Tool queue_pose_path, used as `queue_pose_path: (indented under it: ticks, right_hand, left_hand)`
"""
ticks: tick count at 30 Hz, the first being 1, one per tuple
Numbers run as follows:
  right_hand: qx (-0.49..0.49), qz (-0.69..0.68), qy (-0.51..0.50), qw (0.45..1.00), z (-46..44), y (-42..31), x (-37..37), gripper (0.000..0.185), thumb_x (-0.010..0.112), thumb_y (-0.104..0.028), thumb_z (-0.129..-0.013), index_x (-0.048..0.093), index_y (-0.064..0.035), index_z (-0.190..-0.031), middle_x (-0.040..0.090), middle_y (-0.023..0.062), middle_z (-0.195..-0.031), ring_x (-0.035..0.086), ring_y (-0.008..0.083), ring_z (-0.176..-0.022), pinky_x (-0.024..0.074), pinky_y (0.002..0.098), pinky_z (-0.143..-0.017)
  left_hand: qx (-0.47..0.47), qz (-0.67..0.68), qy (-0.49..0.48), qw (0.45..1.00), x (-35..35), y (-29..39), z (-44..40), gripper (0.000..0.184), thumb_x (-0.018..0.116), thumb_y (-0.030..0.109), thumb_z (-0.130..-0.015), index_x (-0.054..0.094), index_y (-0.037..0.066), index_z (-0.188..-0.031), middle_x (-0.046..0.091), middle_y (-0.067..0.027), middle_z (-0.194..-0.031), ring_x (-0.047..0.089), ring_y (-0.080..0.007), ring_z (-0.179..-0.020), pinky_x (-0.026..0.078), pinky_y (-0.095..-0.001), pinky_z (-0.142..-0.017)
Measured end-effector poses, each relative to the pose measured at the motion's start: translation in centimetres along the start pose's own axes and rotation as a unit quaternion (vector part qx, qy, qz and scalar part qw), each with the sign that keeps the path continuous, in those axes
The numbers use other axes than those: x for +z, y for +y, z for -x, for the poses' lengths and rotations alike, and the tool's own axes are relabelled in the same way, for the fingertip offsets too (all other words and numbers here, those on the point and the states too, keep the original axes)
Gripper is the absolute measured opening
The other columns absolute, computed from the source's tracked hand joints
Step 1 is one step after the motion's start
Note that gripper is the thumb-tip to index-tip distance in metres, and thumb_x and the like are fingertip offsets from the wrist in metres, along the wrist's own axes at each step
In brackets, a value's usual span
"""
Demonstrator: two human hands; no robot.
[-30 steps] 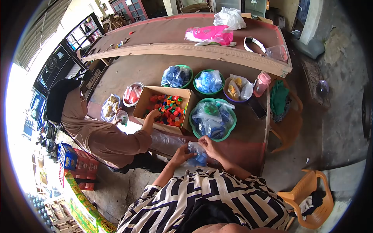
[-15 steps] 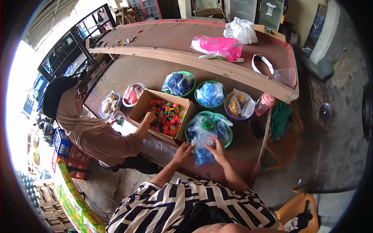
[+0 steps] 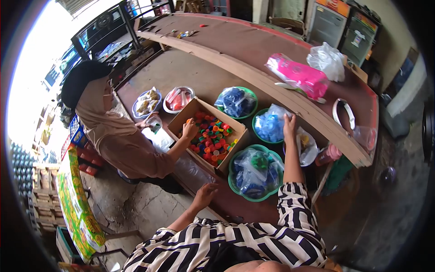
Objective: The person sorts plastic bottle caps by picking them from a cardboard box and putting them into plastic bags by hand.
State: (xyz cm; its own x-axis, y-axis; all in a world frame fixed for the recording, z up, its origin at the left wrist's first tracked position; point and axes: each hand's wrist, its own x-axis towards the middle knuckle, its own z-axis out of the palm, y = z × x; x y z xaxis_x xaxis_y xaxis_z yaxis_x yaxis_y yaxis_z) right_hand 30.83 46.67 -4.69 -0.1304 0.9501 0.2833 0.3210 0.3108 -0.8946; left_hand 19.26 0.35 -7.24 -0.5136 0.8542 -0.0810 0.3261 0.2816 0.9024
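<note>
My right hand (image 3: 290, 127) reaches to the small green basket of light blue bagged pieces (image 3: 271, 124), its fingers closed on the plastic at the right side. Near the table's front edge, my left hand (image 3: 205, 195) is empty, its fingers loosely apart. Between and ahead of my hands stand a larger green basket (image 3: 233, 181) with clear bags of dark blue and green pieces, and a cardboard box (image 3: 183, 111) of red, orange, green and black caps. At the left, a person (image 3: 127, 140) has one hand in that box and a small clear bag (image 3: 155, 123) in the other.
Behind are a green basket with dark blue bags (image 3: 235, 102), a bowl with red pieces (image 3: 178, 99) and another bowl (image 3: 147, 103). A pink bottle (image 3: 330, 154) stands at the right. The raised wooden edge (image 3: 253, 84) crosses behind the baskets, with a pink packet (image 3: 297, 76) beyond.
My hands have parted: the right moved forward and right to the light blue bag, the left stayed near the front edge. The small bag of blue pieces is no longer between them. The view has turned.
</note>
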Motion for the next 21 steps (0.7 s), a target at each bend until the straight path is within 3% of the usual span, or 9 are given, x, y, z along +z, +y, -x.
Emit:
queue_pose_path:
  ticks: [1,2,4,5,7,11,13,16,21]
  right_hand:
    - [0.080,0.030,-0.038,0.996,-1.1,0.1,0.6,0.054,0.048,-0.044,-0.095,0.046,-0.0004,-0.127,0.054,0.0281,-0.124,0.053,0.0441,-0.115,0.0439,0.0483,-0.092]
    - [0.043,0.022,-0.029,0.998,-3.1,5.2,3.2,0.050,0.048,-0.041,-0.095,0.047,-0.0032,-0.128,0.055,0.0267,-0.123,0.054,0.0449,-0.112,0.0436,0.0503,-0.092]
    - [0.109,0.206,-0.128,0.964,-2.7,3.3,3.2,0.048,0.050,-0.040,-0.094,0.049,-0.0071,-0.129,0.057,0.0244,-0.123,0.052,0.0421,-0.116,0.0415,0.0505,-0.096]
    - [0.107,0.208,-0.136,0.963,-2.4,2.5,3.1,0.048,0.050,-0.040,-0.094,0.049,-0.0071,-0.129,0.057,0.0244,-0.123,0.052,0.0421,-0.116,0.0415,0.0505,-0.096]
    - [0.015,0.411,-0.075,0.909,-2.3,1.3,3.1,0.045,0.051,-0.040,-0.094,0.051,-0.0105,-0.128,0.057,0.0220,-0.124,0.049,0.0386,-0.121,0.0392,0.0482,-0.100]
    - [-0.088,0.375,0.043,0.922,-1.3,-0.3,3.1,0.046,0.052,-0.040,-0.093,0.051,-0.0152,-0.132,0.053,0.0191,-0.130,0.044,0.0359,-0.125,0.0364,0.0475,-0.103]
    - [-0.225,0.348,0.072,0.907,1.1,-2.8,2.6,0.050,0.051,-0.042,-0.093,0.048,-0.0169,-0.136,0.045,0.0177,-0.136,0.043,0.0352,-0.127,0.0359,0.0498,-0.103]
    - [-0.232,0.389,-0.155,0.878,2.8,-2.3,2.6,0.059,0.051,-0.048,-0.093,0.039,-0.0201,-0.143,0.037,0.0120,-0.146,0.035,0.0354,-0.134,0.0290,0.0547,-0.108]
    - [-0.154,0.389,-0.219,0.881,1.3,-3.5,2.6,0.064,0.048,-0.054,-0.092,0.036,-0.0213,-0.145,0.030,0.0106,-0.152,0.028,0.0351,-0.139,0.0240,0.0601,-0.109]
  left_hand:
    - [-0.025,0.011,0.012,1.000,-0.3,-0.1,0.5,0.027,0.065,0.016,-0.087,0.063,0.006,-0.112,0.063,-0.0132,-0.103,0.064,-0.0243,-0.086,0.050,-0.0334,-0.076]
    - [-0.033,0.015,0.021,0.999,-0.6,-0.1,1.0,0.027,0.065,0.016,-0.087,0.063,0.006,-0.112,0.063,-0.0132,-0.103,0.064,-0.0243,-0.086,0.050,-0.0334,-0.076]
    - [-0.069,-0.026,0.051,0.996,-1.2,0.2,1.8,0.028,0.065,0.015,-0.087,0.062,0.006,-0.113,0.063,-0.0127,-0.102,0.064,-0.0224,-0.086,0.050,-0.0325,-0.075]
    - [-0.059,-0.011,0.058,0.996,-1.3,0.7,2.2,0.028,0.065,0.015,-0.087,0.062,0.006,-0.113,0.063,-0.0126,-0.102,0.063,-0.0218,-0.085,0.049,-0.0325,-0.076]
    - [-0.070,0.001,0.062,0.996,-0.9,-0.6,2.6,0.028,0.065,0.015,-0.087,0.062,0.006,-0.113,0.063,-0.0128,-0.101,0.063,-0.0221,-0.086,0.049,-0.0327,-0.076]
    - [-0.073,-0.007,0.050,0.996,-0.2,-1.7,3.1,0.029,0.065,0.017,-0.087,0.061,0.005,-0.113,0.063,-0.0131,-0.101,0.063,-0.0230,-0.088,0.049,-0.0334,-0.078]
    - [-0.076,-0.009,0.041,0.996,0.1,-1.6,2.8,0.030,0.065,0.017,-0.087,0.061,0.005,-0.114,0.063,-0.0135,-0.100,0.063,-0.0233,-0.089,0.049,-0.0334,-0.078]
    - [-0.056,-0.016,0.023,0.998,0.5,-1.0,2.0,0.031,0.064,0.019,-0.087,0.061,0.005,-0.115,0.065,-0.0144,-0.100,0.064,-0.0237,-0.091,0.049,-0.0337,-0.080]
    - [-0.067,-0.003,-0.037,0.997,0.2,0.7,1.2,0.032,0.063,0.020,-0.089,0.062,0.004,-0.116,0.067,-0.0135,-0.104,0.064,-0.0202,-0.097,0.049,-0.0327,-0.085]
